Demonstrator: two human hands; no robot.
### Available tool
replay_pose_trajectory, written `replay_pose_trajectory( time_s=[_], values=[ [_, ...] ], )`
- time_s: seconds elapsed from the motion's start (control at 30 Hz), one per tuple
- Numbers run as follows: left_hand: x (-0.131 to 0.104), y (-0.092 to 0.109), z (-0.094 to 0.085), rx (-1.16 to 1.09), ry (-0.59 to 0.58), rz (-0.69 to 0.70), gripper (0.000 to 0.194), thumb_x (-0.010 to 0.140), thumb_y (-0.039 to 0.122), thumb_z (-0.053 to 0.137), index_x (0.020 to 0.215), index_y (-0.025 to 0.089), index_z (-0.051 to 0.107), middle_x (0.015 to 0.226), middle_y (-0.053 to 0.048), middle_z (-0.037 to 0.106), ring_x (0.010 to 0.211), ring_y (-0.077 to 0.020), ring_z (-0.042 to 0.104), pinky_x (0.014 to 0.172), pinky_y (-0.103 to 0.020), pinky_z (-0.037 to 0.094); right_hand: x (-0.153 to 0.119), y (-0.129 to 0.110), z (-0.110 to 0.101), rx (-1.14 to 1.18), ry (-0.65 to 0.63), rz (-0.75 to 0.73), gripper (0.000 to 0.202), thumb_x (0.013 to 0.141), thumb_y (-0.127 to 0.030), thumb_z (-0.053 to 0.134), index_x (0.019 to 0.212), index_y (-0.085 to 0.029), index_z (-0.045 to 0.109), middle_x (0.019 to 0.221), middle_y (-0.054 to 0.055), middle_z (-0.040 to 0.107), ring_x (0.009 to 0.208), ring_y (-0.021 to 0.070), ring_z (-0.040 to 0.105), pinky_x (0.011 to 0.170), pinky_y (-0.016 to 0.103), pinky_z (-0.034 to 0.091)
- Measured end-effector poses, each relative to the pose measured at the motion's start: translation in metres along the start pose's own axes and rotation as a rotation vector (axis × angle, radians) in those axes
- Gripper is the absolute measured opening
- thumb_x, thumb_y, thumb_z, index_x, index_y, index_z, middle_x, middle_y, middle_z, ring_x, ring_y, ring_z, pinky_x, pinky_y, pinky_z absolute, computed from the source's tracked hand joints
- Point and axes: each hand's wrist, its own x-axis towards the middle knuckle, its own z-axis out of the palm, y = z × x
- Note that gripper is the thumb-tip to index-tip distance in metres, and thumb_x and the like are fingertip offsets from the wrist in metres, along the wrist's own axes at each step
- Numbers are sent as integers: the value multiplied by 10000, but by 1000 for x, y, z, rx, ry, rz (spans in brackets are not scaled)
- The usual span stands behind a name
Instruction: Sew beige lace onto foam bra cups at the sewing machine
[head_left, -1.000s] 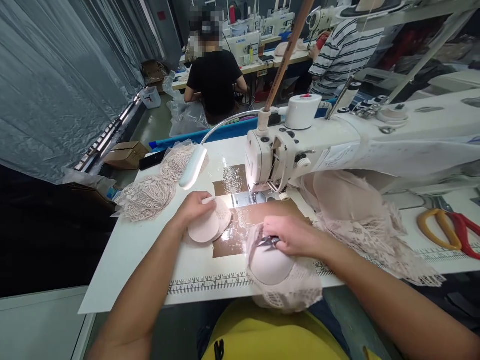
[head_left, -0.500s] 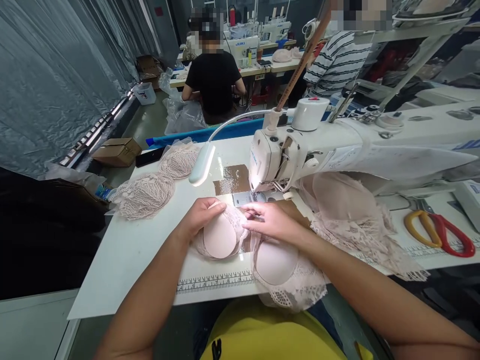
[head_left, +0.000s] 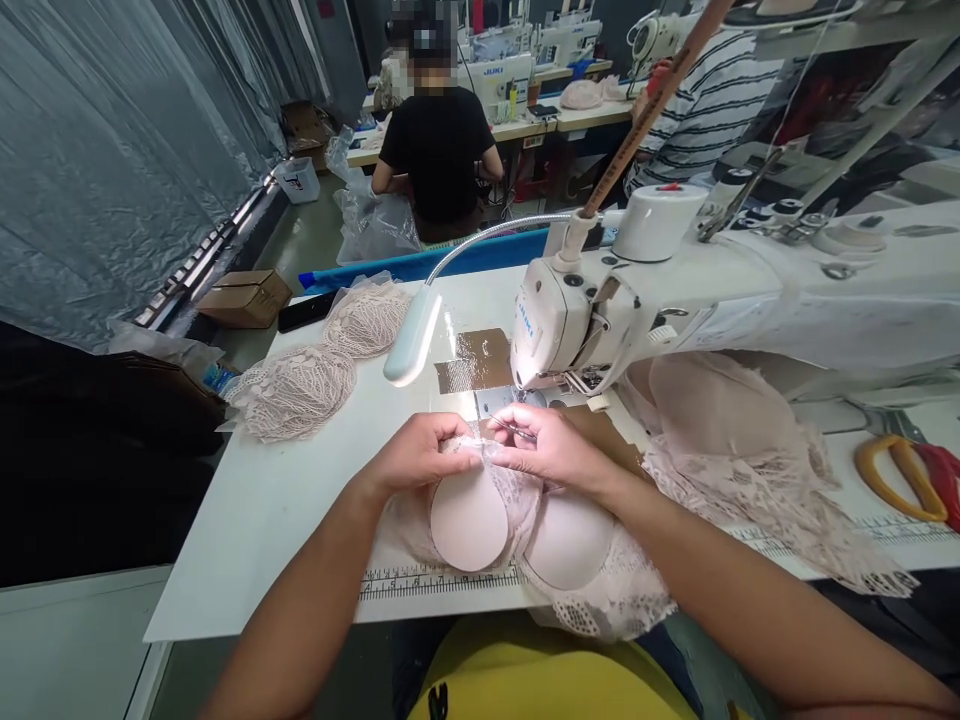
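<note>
1. We see the left cup [head_left: 470,522], smooth side up, on the near part of the tabletop [head_left: 285,530], just on our side of the machine [head_left: 551,320].
2. Our left grip [head_left: 418,455] is closed on the left cup's far rim, thumb and fingers pinching it.
3. Our right grip [head_left: 556,448] has its fingers curled round a small metal tool [head_left: 517,432], partly hidden; its thumb is at the same rim.
4. We have the right cup [head_left: 568,540] just right of the left cup, its lace [head_left: 611,608] over the tabletop's near edge.
5. Left of the cups we see a ruler [head_left: 397,583] along that edge.
6. The lamp [head_left: 412,335] hangs left of the machine.
7. Farther left we find two lace pieces [head_left: 300,392] and, beside the far one, a phone [head_left: 306,312].
8. To the right we see pale fabric [head_left: 712,410], then scissors [head_left: 943,472] with yellow and red handles.
9. Beyond, we see a person in black [head_left: 435,160], facing away, and a person in stripes [head_left: 724,110] farther right.
</note>
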Motion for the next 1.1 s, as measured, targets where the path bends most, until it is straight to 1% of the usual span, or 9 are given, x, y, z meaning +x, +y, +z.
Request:
replay_pose_trajectory(
  time_s=[0.07, 0.13, 0.3, 0.5, 0.6, 0.67, 0.77, 0.97, 1.1],
  values=[
    [2, 1, 7, 47, 33, 41, 205, 726, 308, 703, 751, 153, 572, 686, 35, 479, 629, -90, 404, 550, -191, 306, 1, 0, 3, -29, -14, -46, 230, 782, -389, 661, 777, -180, 565, 732, -12, 531, 697, 135, 493, 625, 259, 394],
    [3, 2, 11, 70, 64, 59, 214, 720, 296, 704, 764, 163, 542, 685, 44, 459, 623, -86, 381, 546, -188, 295, 1, 0, 5, -54, -24, -89, 272, 841, -378, 592, 676, -178, 511, 675, -23, 484, 650, 120, 444, 590, 254, 353],
    [4, 0, 10, 64, 87, 28, 210, 728, 296, 692, 766, 169, 529, 665, 51, 426, 610, -85, 367, 541, -187, 293, -1, 3, 4, -73, 15, -110, 326, 873, -369, 546, 631, -186, 426, 644, -36, 409, 609, 106, 375, 555, 251, 305],
    [6, -3, 14, -42, 77, 16, 208, 745, 318, 684, 737, 157, 552, 669, 28, 503, 629, -99, 453, 589, -198, 350, -2, -2, 5, -73, 17, -117, 223, 864, -340, 551, 703, -185, 562, 686, 1, 532, 660, 145, 482, 602, 275, 403],
    [6, -3, 14, -88, 61, 6, 198, 738, 309, 698, 827, 154, 611, 812, -21, 623, 751, -144, 554, 692, -232, 423, -2, -2, 5, -36, 32, -94, 161, 864, -328, 550, 841, -193, 635, 786, 27, 624, 769, 184, 566, 692, 311, 467],
    [5, -2, 12, -120, 36, -2, 217, 744, 311, 698, 884, 150, 656, 911, -50, 665, 855, -183, 592, 773, -262, 444, -3, 0, 3, 2, 51, -95, 195, 866, -340, 556, 970, -197, 637, 902, 43, 653, 869, 199, 596, 777, 330, 481],
    [5, -1, 11, -185, 11, -20, 230, 756, 330, 697, 897, 148, 701, 929, -64, 698, 898, -213, 618, 808, -283, 458, -3, 5, -3, 84, 21, -94, 344, 870, -396, 552, 1137, -181, 586, 1012, 68, 652, 929, 197, 613, 821, 332, 486],
    [5, -3, 12, -215, 44, -31, 251, 754, 372, 708, 853, 143, 735, 910, -79, 725, 883, -231, 640, 799, -302, 477, -5, 4, -12, -30, -28, -62, 315, 887, -365, 530, 1124, -187, 634, 871, 38, 653, 791, 163, 599, 733, 313, 479],
    [6, -5, 13, -259, 42, -45, 271, 744, 379, 717, 866, 139, 742, 925, -95, 724, 941, -257, 635, 839, -329, 474, -6, -1, -11, 15, -44, -41, 254, 859, -329, 572, 1054, -184, 647, 870, 33, 654, 786, 158, 595, 715, 296, 476]
  ],
)
